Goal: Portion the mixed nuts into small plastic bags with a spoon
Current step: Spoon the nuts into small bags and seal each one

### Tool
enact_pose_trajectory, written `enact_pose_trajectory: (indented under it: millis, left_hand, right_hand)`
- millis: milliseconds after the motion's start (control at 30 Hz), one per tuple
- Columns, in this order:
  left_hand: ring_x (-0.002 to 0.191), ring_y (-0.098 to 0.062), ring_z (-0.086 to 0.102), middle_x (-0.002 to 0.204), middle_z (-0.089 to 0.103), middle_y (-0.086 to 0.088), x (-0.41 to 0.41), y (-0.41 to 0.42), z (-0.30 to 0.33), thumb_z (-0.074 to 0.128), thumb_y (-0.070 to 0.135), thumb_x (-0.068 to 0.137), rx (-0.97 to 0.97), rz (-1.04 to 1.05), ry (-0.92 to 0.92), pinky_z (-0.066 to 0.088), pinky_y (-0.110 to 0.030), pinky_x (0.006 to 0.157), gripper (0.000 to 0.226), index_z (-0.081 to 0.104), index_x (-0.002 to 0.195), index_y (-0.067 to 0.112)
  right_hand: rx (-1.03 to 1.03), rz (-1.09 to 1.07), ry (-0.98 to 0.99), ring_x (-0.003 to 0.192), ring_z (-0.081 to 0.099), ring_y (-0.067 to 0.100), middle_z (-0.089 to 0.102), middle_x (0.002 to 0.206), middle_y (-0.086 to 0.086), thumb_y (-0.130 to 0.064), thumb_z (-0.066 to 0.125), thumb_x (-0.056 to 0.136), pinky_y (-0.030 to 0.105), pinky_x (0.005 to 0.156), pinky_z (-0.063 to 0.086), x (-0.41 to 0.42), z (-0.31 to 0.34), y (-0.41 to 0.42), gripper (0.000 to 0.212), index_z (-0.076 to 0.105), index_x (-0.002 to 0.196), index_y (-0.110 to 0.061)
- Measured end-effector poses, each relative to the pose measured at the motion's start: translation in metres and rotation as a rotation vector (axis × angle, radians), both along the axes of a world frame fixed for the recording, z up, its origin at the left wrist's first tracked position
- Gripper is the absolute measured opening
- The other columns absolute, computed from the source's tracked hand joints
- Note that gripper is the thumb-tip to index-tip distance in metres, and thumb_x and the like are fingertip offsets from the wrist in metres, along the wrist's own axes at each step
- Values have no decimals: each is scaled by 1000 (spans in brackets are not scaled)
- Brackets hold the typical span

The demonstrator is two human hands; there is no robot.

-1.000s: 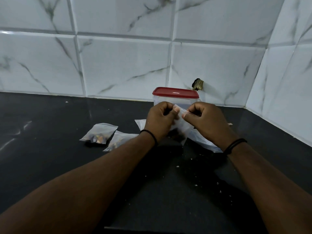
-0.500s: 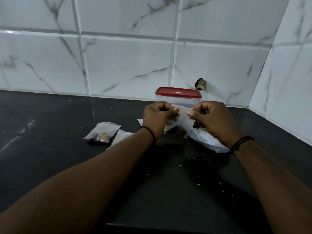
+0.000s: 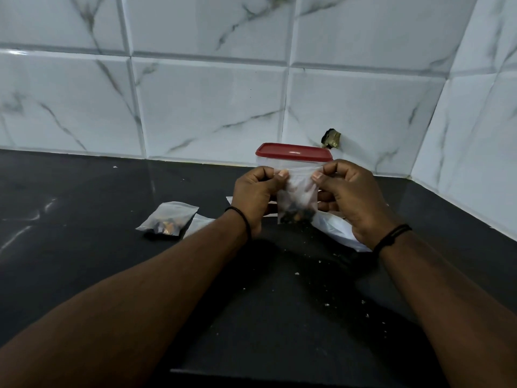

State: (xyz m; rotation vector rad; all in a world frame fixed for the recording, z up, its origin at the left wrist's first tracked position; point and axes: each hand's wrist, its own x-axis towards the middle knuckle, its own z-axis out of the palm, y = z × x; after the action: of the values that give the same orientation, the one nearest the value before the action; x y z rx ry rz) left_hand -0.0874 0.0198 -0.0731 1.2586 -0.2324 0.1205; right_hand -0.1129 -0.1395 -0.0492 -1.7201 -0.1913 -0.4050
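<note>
A small clear plastic bag [image 3: 298, 203] with dark mixed nuts at its bottom hangs upright above the black counter [image 3: 84, 275]. My left hand [image 3: 256, 196] pinches its top left corner and my right hand [image 3: 349, 194] pinches its top right corner, thumbs on the strip along its mouth. Behind the bag stands a clear container with a red lid [image 3: 293, 154], lid on. A filled bag of nuts [image 3: 167, 219] lies on the counter to the left, with another bag [image 3: 200, 224] beside it, partly behind my left forearm. No spoon is in view.
Loose white plastic bags [image 3: 338, 231] lie under my right hand. Crumbs [image 3: 296, 273] are scattered on the counter in front. Marble-tiled walls [image 3: 209, 107] close off the back and the right side, meeting in a corner at the right.
Both hands have lifted the bag slightly and moved apart along its top edge, so the bag now hangs flat and upright between them.
</note>
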Motion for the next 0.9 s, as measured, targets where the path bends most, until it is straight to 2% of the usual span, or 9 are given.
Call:
enact_pose_trajectory:
  millis: [200,300,400,500,600,667,733,800,900]
  left_hand:
    - [62,-18,61,68,64,-5,1,0,2,66,11,89,18,-27,-26,56,-35,59,26,53,67,10]
    - [60,-16,61,65,62,-2,1,0,1,63,12,91,10,-14,-25,55,-35,59,29,49,65,12]
    - [60,-17,59,65,61,-2,3,3,-1,63,16,93,3,14,-32,54,-37,61,26,52,69,12]
    - [54,-13,59,67,65,-1,2,5,3,63,26,92,49,42,-62,51,-29,54,22,62,82,7]
    - [50,-15,57,70,63,-9,4,13,16,58,35,95,58,196,-103,46,-24,45,30,63,87,7]
    - [46,-16,53,67,61,-11,9,27,22,53,36,98,72,367,-140,41,-20,41,33,61,87,6]
    - [43,-17,49,62,59,-12,16,43,22,50,35,100,114,515,-162,36,-18,38,35,60,82,7]
    - [42,-18,47,59,58,-11,22,53,18,47,35,101,169,599,-149,35,-17,37,37,60,79,8]
    - [40,-17,47,56,59,-9,26,60,17,48,35,100,247,675,-134,40,-22,43,38,62,76,9]
  right_hand:
    - [-36,-91,-51,67,66,24,71,81,15,-8,65,93,29,52,55,2,-1,0,15,61,78,-6]
    - [39,6,29,69,69,20,73,87,10,-12,61,96,29,55,57,0,1,2,7,64,92,-7]
    - [-4,116,103,69,71,18,72,89,10,-21,63,96,31,60,60,-2,-2,5,17,62,104,-6]
    - [-47,72,75,72,66,28,67,88,26,-16,64,95,43,69,62,-2,-5,6,22,62,102,5]
    - [-53,7,60,71,62,33,65,93,30,-22,60,97,40,64,58,-2,-3,5,30,57,103,7]
    - [-73,-27,67,77,66,42,66,99,31,-26,59,96,47,65,58,-5,-1,5,32,58,102,5]
    - [-116,-18,124,80,69,38,68,98,28,-26,58,96,55,70,58,-9,-1,11,26,61,100,0]
    - [-153,49,212,72,70,31,71,90,20,-18,57,97,47,64,61,-15,-8,25,14,62,94,-5]
    - [-211,161,313,47,61,22,65,67,12,-11,55,98,32,43,53,-24,-17,54,13,57,85,-8]
